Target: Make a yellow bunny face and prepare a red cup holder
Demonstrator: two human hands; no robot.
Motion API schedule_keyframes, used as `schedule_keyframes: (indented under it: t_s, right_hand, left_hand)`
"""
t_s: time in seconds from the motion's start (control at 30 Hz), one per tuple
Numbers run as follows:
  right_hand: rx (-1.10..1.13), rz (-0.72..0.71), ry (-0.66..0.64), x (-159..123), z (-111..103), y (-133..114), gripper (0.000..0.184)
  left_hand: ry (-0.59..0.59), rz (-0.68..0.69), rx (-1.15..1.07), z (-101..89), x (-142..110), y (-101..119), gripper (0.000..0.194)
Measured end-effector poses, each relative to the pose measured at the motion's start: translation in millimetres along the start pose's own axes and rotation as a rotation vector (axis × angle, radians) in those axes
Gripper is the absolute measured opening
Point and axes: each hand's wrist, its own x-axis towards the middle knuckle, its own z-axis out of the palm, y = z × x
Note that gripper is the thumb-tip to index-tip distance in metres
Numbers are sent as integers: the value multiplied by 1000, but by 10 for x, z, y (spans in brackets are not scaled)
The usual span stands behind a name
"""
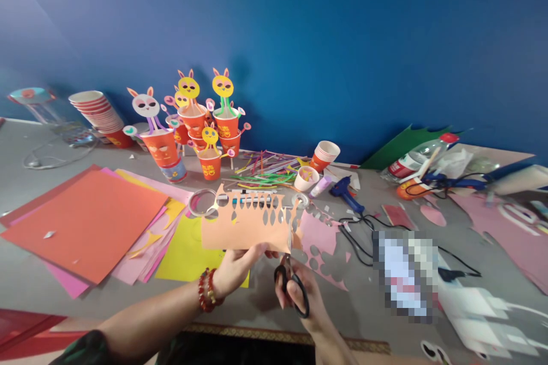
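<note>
My left hand pinches the lower edge of a peach paper sheet, which is held up above the table. Leaf-shaped cutouts run along the sheet's top edge. In my right hand is a pair of black-handled scissors, my fingers through the loops. The blades point away from me, at the right end of the peach sheet. Below and left of the sheet lies yellow-green paper. Pink paper with round holes lies to the right.
Orange paper tops a coloured pile at left. Red cups with bunny figures stand behind. Coloured strips, a blue glue gun with a black cord, a plastic bottle and a white power strip are around.
</note>
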Motion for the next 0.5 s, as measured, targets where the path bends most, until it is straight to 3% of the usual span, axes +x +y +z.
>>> schedule_keyframes:
  t_s: [0.5]
  right_hand:
    - [-33,-44,92,-2,54,27,61]
  left_hand:
    - [-8,-39,22,21,-20,29,50]
